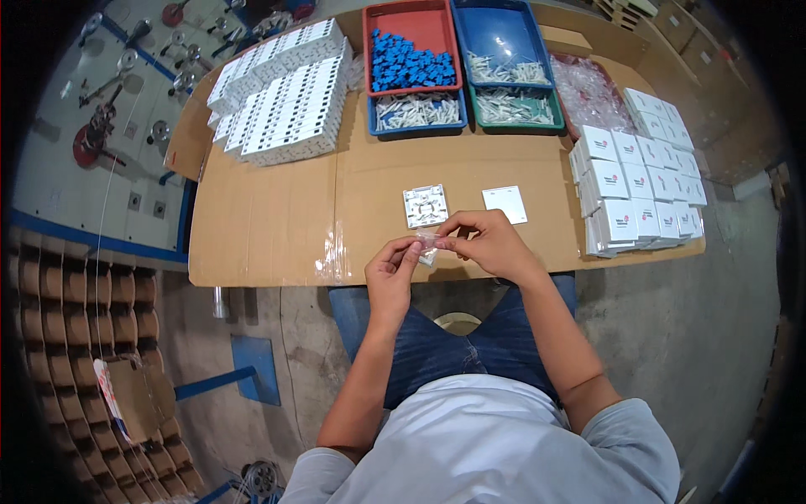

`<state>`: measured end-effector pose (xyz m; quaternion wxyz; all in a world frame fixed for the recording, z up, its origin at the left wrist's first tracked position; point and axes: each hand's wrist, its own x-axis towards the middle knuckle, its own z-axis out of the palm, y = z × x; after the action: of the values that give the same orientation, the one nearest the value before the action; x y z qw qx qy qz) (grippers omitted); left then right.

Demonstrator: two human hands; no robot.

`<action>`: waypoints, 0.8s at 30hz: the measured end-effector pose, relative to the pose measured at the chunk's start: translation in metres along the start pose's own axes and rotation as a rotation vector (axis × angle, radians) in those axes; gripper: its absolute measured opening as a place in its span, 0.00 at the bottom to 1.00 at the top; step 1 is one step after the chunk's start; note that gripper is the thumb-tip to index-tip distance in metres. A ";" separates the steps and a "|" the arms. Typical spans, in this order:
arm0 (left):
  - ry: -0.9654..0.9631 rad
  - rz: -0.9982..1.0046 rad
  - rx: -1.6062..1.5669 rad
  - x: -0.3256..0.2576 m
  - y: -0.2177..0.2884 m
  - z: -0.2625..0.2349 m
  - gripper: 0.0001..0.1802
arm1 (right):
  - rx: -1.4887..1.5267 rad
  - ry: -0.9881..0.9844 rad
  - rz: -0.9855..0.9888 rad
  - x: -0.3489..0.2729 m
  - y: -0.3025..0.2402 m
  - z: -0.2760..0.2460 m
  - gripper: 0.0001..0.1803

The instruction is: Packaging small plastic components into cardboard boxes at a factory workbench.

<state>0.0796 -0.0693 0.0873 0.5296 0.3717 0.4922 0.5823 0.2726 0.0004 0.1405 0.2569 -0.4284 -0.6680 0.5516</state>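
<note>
Small clear plastic bag (428,252), crinkled, pale contents inside.

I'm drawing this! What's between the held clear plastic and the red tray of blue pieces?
In the head view: a white square part, cardboard, then a blue tray of white pieces.

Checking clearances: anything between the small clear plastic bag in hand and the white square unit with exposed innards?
No separate object visible between the bag and the white square unit; only the fingers of the right hand crowd the unit's near right corner.
</note>
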 end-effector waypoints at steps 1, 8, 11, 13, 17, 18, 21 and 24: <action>0.041 0.026 -0.027 -0.001 0.000 0.004 0.13 | 0.106 0.058 -0.008 -0.004 0.000 0.000 0.09; 0.037 0.055 -0.046 -0.011 0.029 0.029 0.12 | 0.305 0.198 -0.126 -0.020 0.007 0.010 0.11; 0.050 0.057 -0.005 -0.008 0.014 0.020 0.11 | 0.328 0.188 -0.061 -0.020 0.004 0.012 0.11; 0.067 0.115 0.012 -0.006 0.009 0.020 0.10 | 0.366 0.156 0.000 -0.018 0.010 0.012 0.11; 0.073 0.145 0.151 -0.005 0.003 0.016 0.10 | 0.362 0.122 0.072 -0.013 0.026 0.015 0.10; 0.079 0.152 0.211 -0.005 0.003 0.015 0.09 | 0.367 0.119 0.082 -0.013 0.028 0.016 0.10; 0.075 0.101 0.273 -0.004 0.007 0.013 0.09 | 0.297 0.079 0.099 -0.012 0.033 0.016 0.08; 0.063 0.071 0.281 -0.003 0.001 0.010 0.10 | 0.271 0.065 0.136 -0.010 0.038 0.020 0.06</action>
<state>0.0895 -0.0705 0.0908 0.4358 0.4409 0.5718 0.5373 0.2724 -0.0178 0.1002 0.2961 -0.4516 -0.5482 0.6386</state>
